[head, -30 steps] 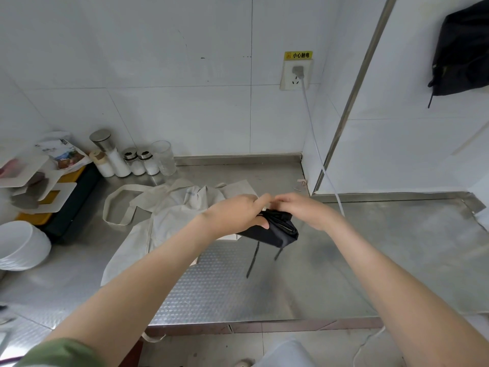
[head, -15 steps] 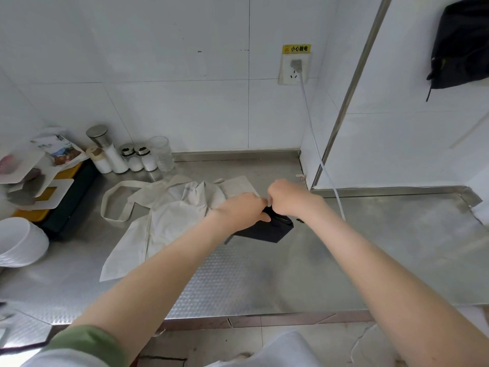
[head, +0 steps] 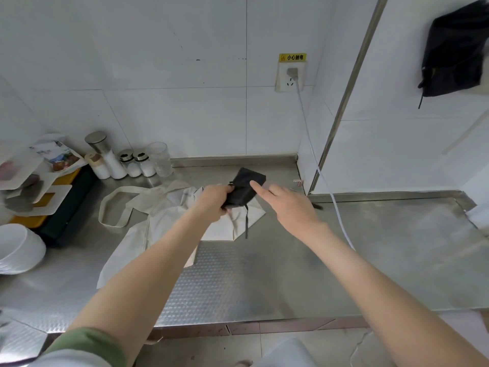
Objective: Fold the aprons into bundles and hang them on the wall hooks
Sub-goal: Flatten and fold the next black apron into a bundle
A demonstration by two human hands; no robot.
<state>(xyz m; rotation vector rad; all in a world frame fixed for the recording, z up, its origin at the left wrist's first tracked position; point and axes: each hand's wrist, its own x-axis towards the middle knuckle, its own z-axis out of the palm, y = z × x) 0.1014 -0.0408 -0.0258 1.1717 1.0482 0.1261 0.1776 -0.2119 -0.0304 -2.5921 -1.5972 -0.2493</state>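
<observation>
Black apron bundle (head: 244, 188) aloft, one of two

Clenched in left hand (head: 214, 201), over one cream apron (head: 164, 215) spread on steel counter (head: 370, 260). Right hand (head: 288, 205) grasping nothing, forefinger straight, tip at bundle. Second black bundle (head: 455, 49) hung on right wall. Four shakers (head: 144, 164), one glass (head: 160, 158).

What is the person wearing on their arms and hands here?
The left hand and right hand are bare: no gloves, rings or watch visible. Forearms are uncovered. A green sleeve covers the left upper arm; the right arm shows no sleeve in frame.
</observation>
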